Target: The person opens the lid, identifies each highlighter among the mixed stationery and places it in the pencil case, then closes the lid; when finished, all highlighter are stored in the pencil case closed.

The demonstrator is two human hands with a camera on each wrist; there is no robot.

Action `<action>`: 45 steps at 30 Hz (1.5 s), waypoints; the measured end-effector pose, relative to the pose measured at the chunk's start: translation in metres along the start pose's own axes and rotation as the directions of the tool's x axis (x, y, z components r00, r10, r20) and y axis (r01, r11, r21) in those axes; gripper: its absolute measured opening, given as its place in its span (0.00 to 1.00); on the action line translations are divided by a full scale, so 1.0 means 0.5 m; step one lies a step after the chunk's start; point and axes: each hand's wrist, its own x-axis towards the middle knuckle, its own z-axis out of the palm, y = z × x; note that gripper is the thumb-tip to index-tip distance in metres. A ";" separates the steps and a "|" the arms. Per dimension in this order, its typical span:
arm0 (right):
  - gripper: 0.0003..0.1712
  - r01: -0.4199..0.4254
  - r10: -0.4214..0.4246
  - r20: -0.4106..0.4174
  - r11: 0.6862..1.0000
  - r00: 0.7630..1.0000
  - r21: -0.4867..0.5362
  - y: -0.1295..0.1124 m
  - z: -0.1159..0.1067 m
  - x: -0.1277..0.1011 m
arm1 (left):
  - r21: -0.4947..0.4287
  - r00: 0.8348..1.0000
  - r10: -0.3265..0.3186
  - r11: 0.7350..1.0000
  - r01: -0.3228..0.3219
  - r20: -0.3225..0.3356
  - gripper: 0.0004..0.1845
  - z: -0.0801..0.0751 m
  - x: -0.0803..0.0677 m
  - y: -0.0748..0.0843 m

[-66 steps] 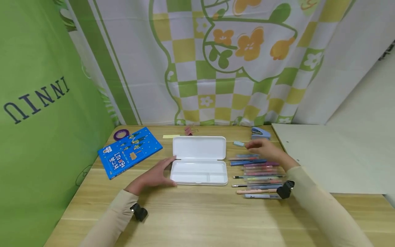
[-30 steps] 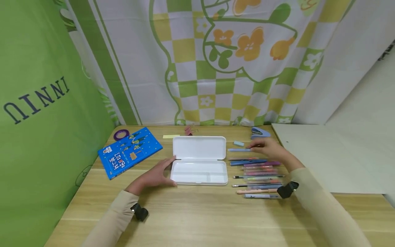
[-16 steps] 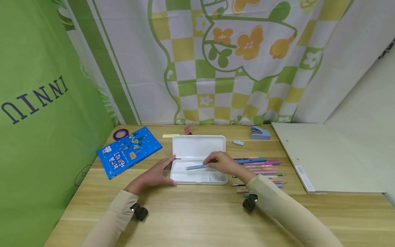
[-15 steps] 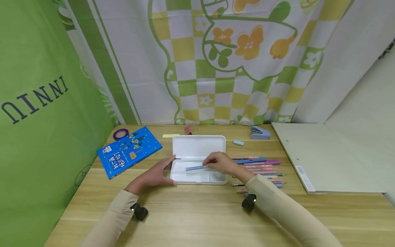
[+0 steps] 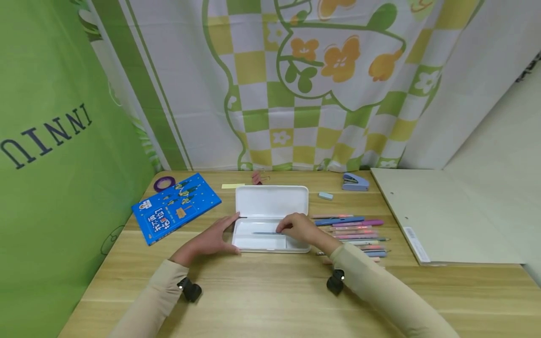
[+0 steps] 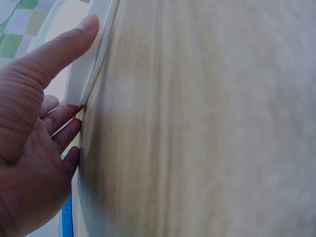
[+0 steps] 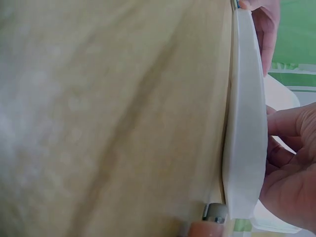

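Note:
A white pencil case (image 5: 272, 202) lies with its lid raised on the table. At its left end my left hand (image 5: 213, 237) holds it, thumb along the front side and fingers at the rear corner; the left wrist view shows that thumb (image 6: 64, 52) against the white wall. Inside the long rear compartment, my right hand (image 5: 301, 229) pinches a slim light-blue pen (image 5: 265, 233) down low. Its right end is hidden by the fingers. In the right wrist view the case's front wall (image 7: 245, 123) covers the pen and part of the right hand (image 7: 294, 163).
Several pens and pencils (image 5: 359, 230) lie in a row to the right, partly under the right forearm. Behind them are an eraser (image 5: 326, 195) and a stapler (image 5: 355, 182). A blue book (image 5: 176, 208), purple tape roll (image 5: 164, 183), yellow sticky notes (image 5: 233, 186) and binder clip (image 5: 257, 177) lie left and behind.
My right hand took the light-blue pen from beside the eraser, carried it left over the case and lowered it into the rear compartment. The left hand has stayed on the case.

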 end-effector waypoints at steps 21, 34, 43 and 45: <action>0.15 -0.191 0.189 0.025 0.963 0.982 0.188 0.105 -0.217 -0.096 | -0.014 1.000 -0.017 1.000 0.017 0.009 0.58 0.003 0.000 0.003; 0.15 -0.256 0.252 0.046 0.949 0.967 0.184 0.192 -0.235 -0.098 | -0.008 1.000 0.003 1.000 -0.003 0.009 0.58 -0.003 0.000 0.006; 0.11 -0.219 0.216 0.054 0.975 0.975 0.045 0.211 -0.228 -0.088 | -0.002 1.000 -0.003 1.000 0.003 0.012 0.58 -0.001 0.000 0.004; 0.11 -0.221 0.219 0.051 0.975 0.974 0.037 0.212 -0.228 -0.088 | -0.004 1.000 -0.007 1.000 0.007 0.013 0.58 -0.001 -0.001 0.005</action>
